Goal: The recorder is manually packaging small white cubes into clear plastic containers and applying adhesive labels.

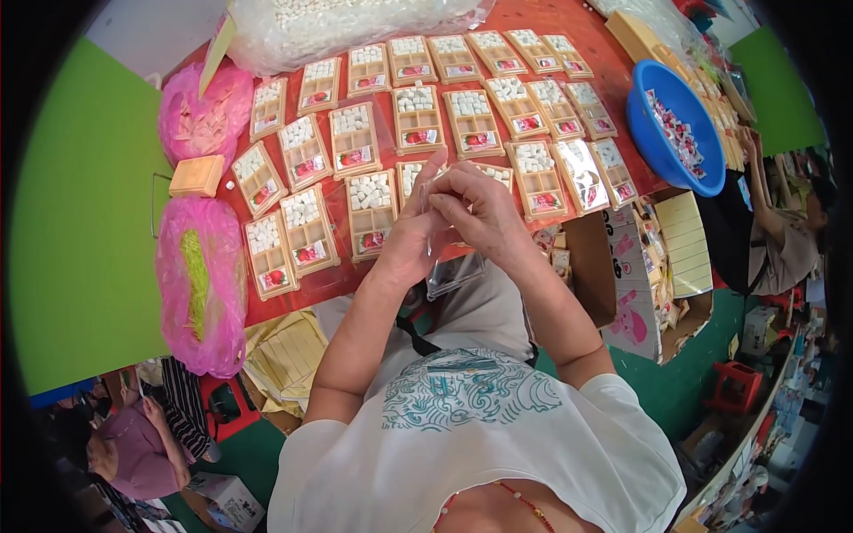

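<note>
Above the near edge of the table, my left hand (411,242) and my right hand (482,211) come together, fingers pinched on a thin transparent plastic piece (433,240). Part of it hangs below the hands, over my lap; whether it is a sheet, lid or sleeve I cannot tell. Beyond the hands stand rows of tan compartment trays (355,142), with small white pieces in the upper section and a red-printed packet in a lower one. My hands partly hide the trays behind them. On the right, one tray (584,182) has a shiny transparent cover.
A blue basin (636,115) of small packets stands at the right of the red table (613,67). Pink bags (222,266) and stacked tan trays (196,176) line the left. A large bag of white pieces (346,35) lies behind. Open cartons (641,284) stand below, right.
</note>
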Tool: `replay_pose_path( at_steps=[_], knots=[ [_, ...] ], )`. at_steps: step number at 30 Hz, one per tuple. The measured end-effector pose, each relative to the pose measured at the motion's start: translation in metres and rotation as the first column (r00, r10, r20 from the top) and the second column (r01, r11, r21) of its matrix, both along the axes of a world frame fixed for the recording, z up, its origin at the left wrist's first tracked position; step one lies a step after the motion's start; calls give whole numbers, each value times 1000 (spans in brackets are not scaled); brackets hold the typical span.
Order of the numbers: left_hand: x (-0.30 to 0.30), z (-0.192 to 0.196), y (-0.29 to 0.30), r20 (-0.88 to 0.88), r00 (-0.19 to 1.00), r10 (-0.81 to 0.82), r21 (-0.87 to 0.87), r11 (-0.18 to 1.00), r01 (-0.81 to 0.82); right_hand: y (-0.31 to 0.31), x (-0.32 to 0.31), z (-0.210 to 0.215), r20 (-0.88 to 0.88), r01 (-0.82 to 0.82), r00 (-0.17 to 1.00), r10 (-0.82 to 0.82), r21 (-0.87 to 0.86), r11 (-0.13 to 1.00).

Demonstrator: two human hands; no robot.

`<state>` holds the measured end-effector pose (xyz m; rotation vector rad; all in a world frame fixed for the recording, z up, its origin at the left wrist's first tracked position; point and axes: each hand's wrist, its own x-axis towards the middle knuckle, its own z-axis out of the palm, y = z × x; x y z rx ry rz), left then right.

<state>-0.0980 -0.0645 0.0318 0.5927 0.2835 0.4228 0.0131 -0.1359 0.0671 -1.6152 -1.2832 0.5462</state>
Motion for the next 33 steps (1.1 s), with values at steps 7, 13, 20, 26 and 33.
replay_pose_path(
  at_steps=[7, 13, 20, 26, 33],
  knots=[
    [2, 0, -2, -51, 998, -29, -37, 999, 27, -2, 3, -6, -61, -5, 998, 5, 2, 1000],
    [2, -4, 1, -40, 998, -43, -28, 999, 42, -2, 3, -8, -23, -2, 1000, 3, 4, 1000],
    [2, -6, 1, -23, 999, -44, -19, 999, 43, 0, 3, -11, 52, 2, 999, -4, 47, 999],
    [1, -1, -3, -48, 997, -53, 18, 998, 54, 2, 7, -20, -72, 7, 997, -2, 63, 998],
    [7, -7, 4, 33, 996, -88, 33, 996, 87, 3, 19, -15, -728, -23, 685, 36, 28, 999]
  ],
)
